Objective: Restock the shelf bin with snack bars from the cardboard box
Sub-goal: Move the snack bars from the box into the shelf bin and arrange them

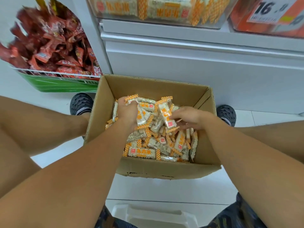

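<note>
An open cardboard box [204,145] stands on the floor between my feet, holding several white snack bars [144,152] with orange checked ends. My left hand [127,112] is inside the box and grips a bunch of bars from the left. My right hand [189,118] reaches in from the right, its fingers curled round more bars of the same bunch. The clear shelf bin [220,22] with the same bars sits at the top, above a white cabinet front.
A bin of red snack packets [49,46] with a green front stands at the left. An orange-filled bin with a price tag [271,12] sits at the top right. My dark shoes [81,103] flank the box. A white stool [153,216] lies below.
</note>
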{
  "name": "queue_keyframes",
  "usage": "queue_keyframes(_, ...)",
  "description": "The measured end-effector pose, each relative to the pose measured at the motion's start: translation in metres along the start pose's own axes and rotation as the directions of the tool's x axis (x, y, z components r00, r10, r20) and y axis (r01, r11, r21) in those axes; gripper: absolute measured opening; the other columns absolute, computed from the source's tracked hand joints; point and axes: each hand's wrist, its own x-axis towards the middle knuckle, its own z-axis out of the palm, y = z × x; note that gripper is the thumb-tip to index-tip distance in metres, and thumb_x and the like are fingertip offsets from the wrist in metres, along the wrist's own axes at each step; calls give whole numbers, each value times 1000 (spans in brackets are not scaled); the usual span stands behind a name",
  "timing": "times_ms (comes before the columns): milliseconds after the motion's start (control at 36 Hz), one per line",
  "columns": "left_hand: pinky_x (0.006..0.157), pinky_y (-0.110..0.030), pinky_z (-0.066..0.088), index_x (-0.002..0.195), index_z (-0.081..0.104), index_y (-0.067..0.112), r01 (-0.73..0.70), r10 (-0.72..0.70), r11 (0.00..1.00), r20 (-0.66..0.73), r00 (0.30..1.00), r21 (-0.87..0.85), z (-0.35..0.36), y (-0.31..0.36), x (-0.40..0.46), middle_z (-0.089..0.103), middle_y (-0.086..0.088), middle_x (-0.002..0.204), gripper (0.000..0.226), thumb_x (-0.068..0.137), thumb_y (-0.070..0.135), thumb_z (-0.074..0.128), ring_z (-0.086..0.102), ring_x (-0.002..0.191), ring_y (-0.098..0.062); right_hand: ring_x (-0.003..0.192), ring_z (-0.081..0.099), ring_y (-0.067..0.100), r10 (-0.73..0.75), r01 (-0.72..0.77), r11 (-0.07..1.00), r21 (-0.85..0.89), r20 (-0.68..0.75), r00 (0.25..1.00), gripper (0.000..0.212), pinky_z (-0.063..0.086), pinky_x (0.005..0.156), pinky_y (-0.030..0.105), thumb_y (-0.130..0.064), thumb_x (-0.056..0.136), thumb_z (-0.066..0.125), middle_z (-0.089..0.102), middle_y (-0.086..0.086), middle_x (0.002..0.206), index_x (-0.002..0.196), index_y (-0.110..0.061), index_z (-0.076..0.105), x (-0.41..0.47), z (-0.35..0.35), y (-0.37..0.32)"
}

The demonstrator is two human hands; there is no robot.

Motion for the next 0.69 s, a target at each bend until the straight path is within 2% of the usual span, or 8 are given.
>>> queue_keyframes(83,54,-33,41,130,44,20,102,-95,989,62,993,-107,-3,8,-5,53,-7,83,36,97,14,55,49,64,-21,113,61,25,-110,68,938,339,107,988,28,59,87,42,-18,92,71,61,6,124,117,-8,65,-7,-10,-9)
queue_keyframes(194,54,-28,56,103,51,20,106,-85,979,122,989,-175,0,24,-12,62,-12,93,23,89,10,66,64,71,-25,114,57,18,-252,216,922,321,75,965,39,57,88,56,-18,98,61,59,0,128,137,-16,59,-22,-2,-31)
queue_keyframes(278,57,-30,58,89,50,22,45,-28,985,99,995,-167,2,36,-13,64,-12,92,19,89,10,65,65,76,-28,88,68,21,-323,299,928,221,77,943,30,59,83,54,-17,101,56,66,5,116,129,-23,66,-40,-9,-51)
queue_keyframes(389,75,-39,62,98,47,18,54,-19,980,181,983,-191,-4,49,-17,63,-11,91,21,92,7,64,65,80,-30,71,68,19,-359,352,924,153,21,933,35,62,59,31,-15,86,73,67,5,107,121,-14,69,-63,-41,-65)
queue_keyframes(472,68,-37,62,109,46,16,101,-58,982,247,967,-162,-11,53,-19,63,-12,99,24,94,8,63,69,86,-33,64,57,18,-384,391,915,95,-88,919,49,41,44,20,-21,60,88,70,11,92,104,-14,67,-71,-57,-67)
queue_keyframes(528,65,-36,62,118,47,19,106,-66,987,291,954,-123,-11,57,-23,64,-13,112,28,95,9,60,70,95,-35,72,53,20,-393,405,912,67,-146,908,54,33,50,23,-20,54,91,71,11,87,102,-12,67,-69,-58,-69)
queue_keyframes(583,69,-39,63,126,48,26,79,-46,994,351,935,-78,-7,61,-30,62,-11,117,34,98,9,56,71,97,-35,79,56,22,-407,424,902,80,-164,899,48,35,56,24,-9,66,88,72,13,90,108,-1,67,-67,-48,-71)
queue_keyframes(694,78,-45,61,129,55,26,23,-21,1000,455,890,-1,5,70,-44,64,-17,118,35,100,8,49,70,98,-35,80,69,16,-461,479,872,98,-162,872,26,55,77,27,-4,76,83,77,10,93,101,-3,74,-58,-17,-74)
